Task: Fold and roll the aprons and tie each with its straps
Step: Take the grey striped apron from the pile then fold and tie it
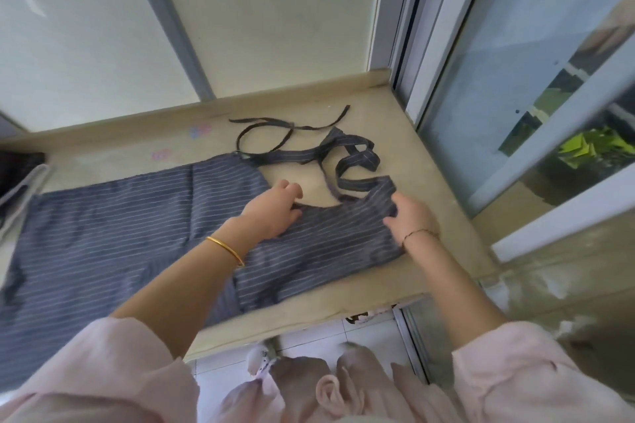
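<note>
Working the bib end of the apron [120, 244], head view only.

- Apron lies flat on the ledge [433, 148]: skirt to the left, bib [326, 240] to the right, just short of the ledge's right end. The skirt's near left part runs under my sleeve, so I can't see its edge.
- Left hand [275, 208]: fingers curled, pinching the bib's far edge at its left corner.
- Right hand [410, 216]: fingers wrapped round the bib's right corner, cloth bunched in the grip.
- Straps [357, 158] sit loose and looped on the far right, just beyond the bib. A thinner tie [268, 129] is strewn further back, towards the wall.
- No fold or roll is visible yet, so I'd call this early: squaring up the bib before the first fold.

Handling, my read:
- Thin, light, limp cloth with no stiffness. It'll sag and skew if I lift it from one point.
- Best held at two corners or along a hem, keeping it taut between both hands.
- The stripes make a handy guide for lining up edges.
- The straps can snag or get rolled in. I'd lay them straight first and keep the ends free for tying.
- Nothing fragile here, and the ledge looks smooth, so the cloth should slide easily.
</note>
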Demonstrator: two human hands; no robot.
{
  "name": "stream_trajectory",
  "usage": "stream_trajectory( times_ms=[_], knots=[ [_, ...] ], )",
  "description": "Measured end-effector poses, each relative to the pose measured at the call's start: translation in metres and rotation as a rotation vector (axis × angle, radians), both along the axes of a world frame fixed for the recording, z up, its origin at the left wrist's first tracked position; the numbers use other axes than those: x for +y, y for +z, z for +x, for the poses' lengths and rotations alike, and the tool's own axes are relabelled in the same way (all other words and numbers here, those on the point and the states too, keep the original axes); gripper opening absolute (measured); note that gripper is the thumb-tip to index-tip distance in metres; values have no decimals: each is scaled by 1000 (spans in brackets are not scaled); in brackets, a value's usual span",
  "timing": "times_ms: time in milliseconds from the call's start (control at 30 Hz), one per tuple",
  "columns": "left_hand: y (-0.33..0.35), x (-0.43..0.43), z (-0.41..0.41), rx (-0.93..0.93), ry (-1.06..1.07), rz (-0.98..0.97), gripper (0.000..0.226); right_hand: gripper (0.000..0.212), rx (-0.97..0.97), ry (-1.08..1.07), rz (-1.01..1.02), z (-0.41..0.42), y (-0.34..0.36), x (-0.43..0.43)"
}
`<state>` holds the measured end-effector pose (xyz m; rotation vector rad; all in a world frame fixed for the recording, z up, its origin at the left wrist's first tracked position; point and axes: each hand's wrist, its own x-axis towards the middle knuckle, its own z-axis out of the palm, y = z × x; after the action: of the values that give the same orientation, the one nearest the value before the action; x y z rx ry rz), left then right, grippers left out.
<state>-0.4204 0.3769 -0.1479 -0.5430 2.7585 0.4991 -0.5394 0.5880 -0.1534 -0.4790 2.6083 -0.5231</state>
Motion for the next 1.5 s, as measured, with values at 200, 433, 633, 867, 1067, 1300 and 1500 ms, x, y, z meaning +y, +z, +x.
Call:
stream_trajectory(
  times_ms=[200,433,633,867,1067,1300,1500],
  knots=[
    [-19,-4,7,109,127,-94,35,52,357,-147,257,0,0,8],
    [-34,-19,25,85,228,-106,30,36,708,55,-185,41,5,-49],
    [-30,-49,30,78,287,-155,44,28,273,419,-212,60,11,-95],
    [-21,-103,26,-2,285,-213,50,27,332,325,75,55,-14,-129],
    [-22,-140,6,-16,192,-214,37,20,259,271,105,49,-25,-145],
    [-30,-161,-12,-23,112,-302,23,14,205,263,21,50,-32,-148],
    [-37,-170,-18,-27,99,-372,23,10,200,257,24,48,-36,-154]
  ],
)
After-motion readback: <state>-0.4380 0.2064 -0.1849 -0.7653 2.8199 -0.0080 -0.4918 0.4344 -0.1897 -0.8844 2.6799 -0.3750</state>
